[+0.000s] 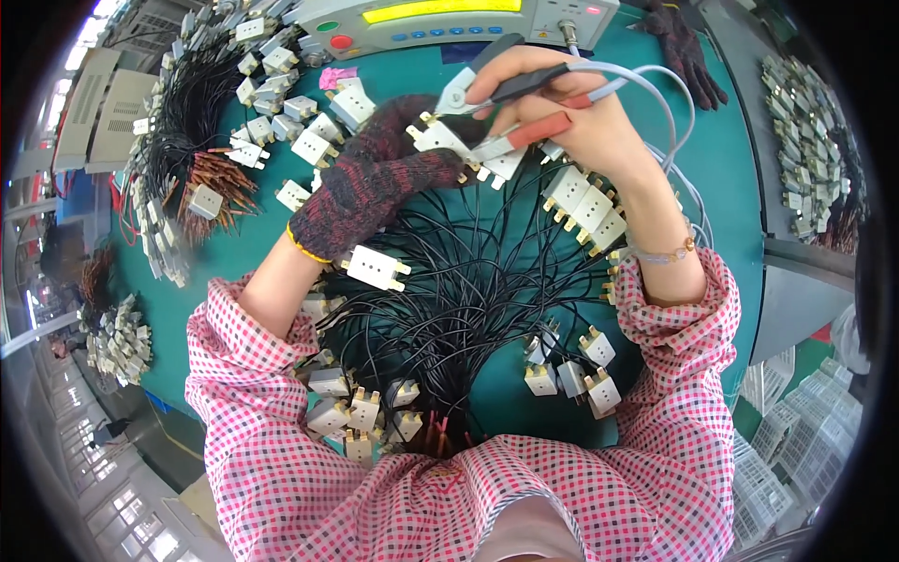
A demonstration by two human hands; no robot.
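One white connector block [440, 138] sits between both hands, above the middle of the green tabletop [407, 75] and just short of the instrument [459, 21]. The gloved left hand [365, 183] is closed on it, thumb at the near side and fingers mostly hidden behind, probably to steady the block while leaving its brass prongs exposed. The bare right hand [581, 126] is curled nearly closed around two clips, a black-handled clip [456, 91] and a red-handled clip [538, 131]; their noses lie at opposite ends of the block, though whether both touch metal is too small to tell. Holding the pair together likely lets one grip steer both. Grey leads [688, 103] loop off to the right, clear of the block. Black cables [459, 281] fan out below, their connectors [585, 208] spread to either side, perhaps so that each is easy to pick out.
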